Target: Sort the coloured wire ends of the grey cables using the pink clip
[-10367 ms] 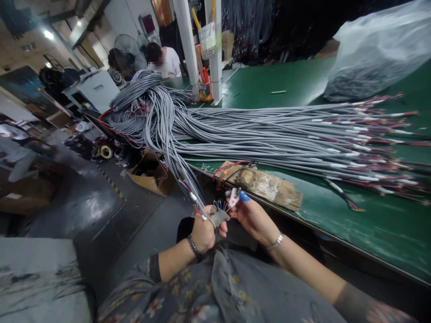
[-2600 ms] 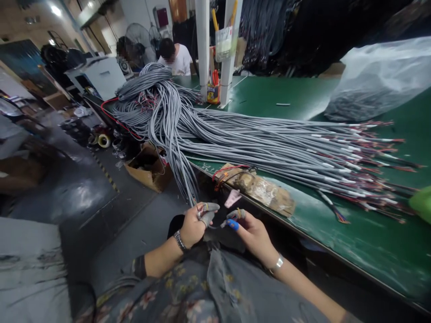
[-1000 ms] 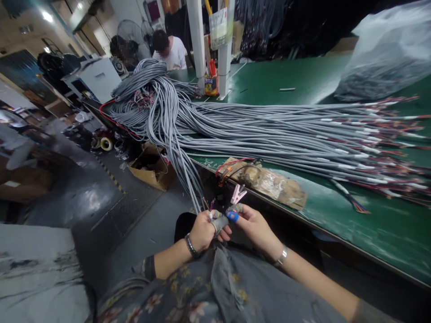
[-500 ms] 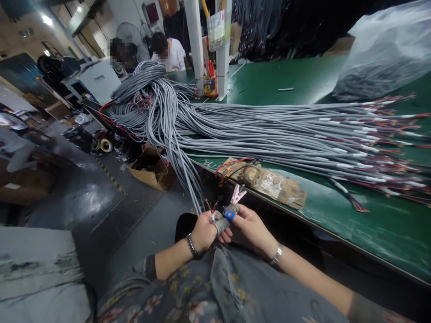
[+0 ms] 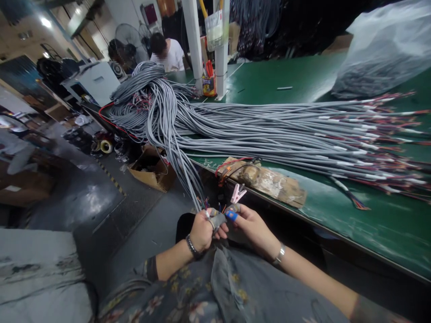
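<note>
My left hand is closed around the end of a grey cable, part of a bundle that hangs off the bench. Thin coloured wires stick out above its taped fingers. Beside it, my right hand pinches with thumb and forefinger at a thin coloured wire; blue tape wraps its thumb. The exact grip is partly hidden by the fingers. Just beyond the right fingertips, at the bench edge, is a pink clothes peg.
Many grey cables lie along the green bench, stripped ends to the right. A worn cardboard piece sits at the edge. An open carton is on the floor, a plastic bag back right. Another person sits behind.
My hands have drawn slightly apart at the fingertips, and a thin coloured wire now shows between them. The left hand has shifted a little to the left. Bench and cables look unchanged.
</note>
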`<state>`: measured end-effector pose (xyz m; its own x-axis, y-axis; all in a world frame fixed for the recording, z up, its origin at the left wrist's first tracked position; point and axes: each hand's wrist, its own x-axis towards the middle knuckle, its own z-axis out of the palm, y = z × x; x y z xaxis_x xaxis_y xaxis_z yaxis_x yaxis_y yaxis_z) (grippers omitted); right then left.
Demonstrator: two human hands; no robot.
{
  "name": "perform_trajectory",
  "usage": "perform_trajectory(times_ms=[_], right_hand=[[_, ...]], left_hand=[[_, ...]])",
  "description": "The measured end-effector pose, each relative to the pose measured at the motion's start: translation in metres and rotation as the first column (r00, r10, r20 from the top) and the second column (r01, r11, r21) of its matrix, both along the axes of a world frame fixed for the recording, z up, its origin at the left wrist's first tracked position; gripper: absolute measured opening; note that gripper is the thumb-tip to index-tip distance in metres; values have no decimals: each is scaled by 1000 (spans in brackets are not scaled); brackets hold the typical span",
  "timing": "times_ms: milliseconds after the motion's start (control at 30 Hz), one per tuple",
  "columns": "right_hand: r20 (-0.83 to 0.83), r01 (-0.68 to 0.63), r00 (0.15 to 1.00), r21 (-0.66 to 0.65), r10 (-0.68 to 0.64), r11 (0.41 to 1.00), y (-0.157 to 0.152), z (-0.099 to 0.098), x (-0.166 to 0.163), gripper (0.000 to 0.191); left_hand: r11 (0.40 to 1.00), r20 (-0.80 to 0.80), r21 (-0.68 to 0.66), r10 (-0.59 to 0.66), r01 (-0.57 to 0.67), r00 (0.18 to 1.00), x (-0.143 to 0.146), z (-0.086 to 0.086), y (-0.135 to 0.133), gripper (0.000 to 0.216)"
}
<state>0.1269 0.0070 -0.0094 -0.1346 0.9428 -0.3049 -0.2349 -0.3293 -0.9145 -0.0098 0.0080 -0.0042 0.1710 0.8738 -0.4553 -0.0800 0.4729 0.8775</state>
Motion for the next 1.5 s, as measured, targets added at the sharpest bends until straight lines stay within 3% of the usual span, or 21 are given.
perform_trajectory(times_ms=[400,633,1033,1267,1500], right_hand=[[-23,-67,997,-5,67,998,-3,2,0,45],[-57,-15,998,-32,13,999,2,3,-4,51],[-125,37,991,-67,-45,997,-2,-5,-5,48],[-92,-5,996,-35,2,999,-3,2,-5,48],[-53,-71,996,-39,69,997,-3,1,3,48]], left_hand=[[987,41,8,157,-158,987,2,3,1,39],[997,-23,28,72,-71,997,3,-2,-2,40],[990,17,17,140,-140,990,5,2,-1,40],[980,43,2,199,-200,979,4,1,2,36],[985,53,6,174,-175,983,2,0,2,35]])
